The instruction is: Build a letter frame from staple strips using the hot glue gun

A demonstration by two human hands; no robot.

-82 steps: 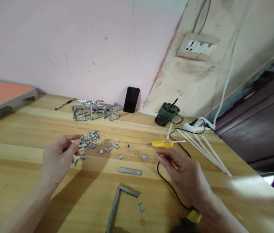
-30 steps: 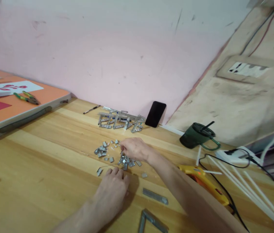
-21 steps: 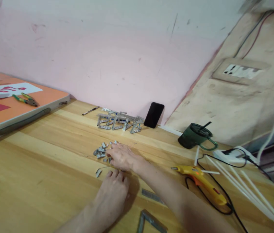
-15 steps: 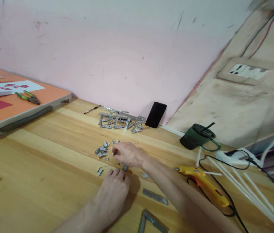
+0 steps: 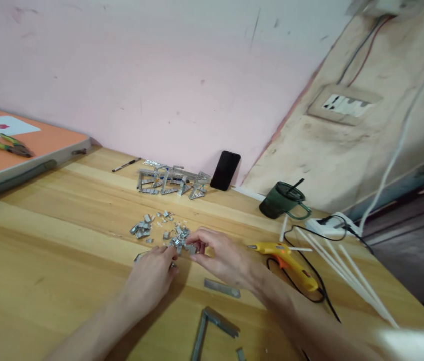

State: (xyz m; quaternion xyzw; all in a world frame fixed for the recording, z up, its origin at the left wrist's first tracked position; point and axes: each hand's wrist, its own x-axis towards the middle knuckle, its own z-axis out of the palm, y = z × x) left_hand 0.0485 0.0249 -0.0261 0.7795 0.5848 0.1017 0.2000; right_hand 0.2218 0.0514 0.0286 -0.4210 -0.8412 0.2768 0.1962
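My left hand rests at the near side of a pile of small silver pieces that look like broken bits of staple strip. Its fingers are curled, and whatever lies under them is mostly hidden. To its right, my right hand pinches a short grey piece between thumb and fingers, beside the same pile. A second cluster of larger grey pieces lies further left. Nearer to me are a flat grey strip and an L-shaped grey bar.
Framed silver strip shapes lie by the wall, near a pen and a leaning phone. On the right are a green mug, a yellow glue gun, white glue sticks and a power strip. Pliers lie on an orange board.
My right hand has moved back from the pile's far side to its right edge, uncovering more pieces. My left hand sits closer to the pile. The view has swung right.
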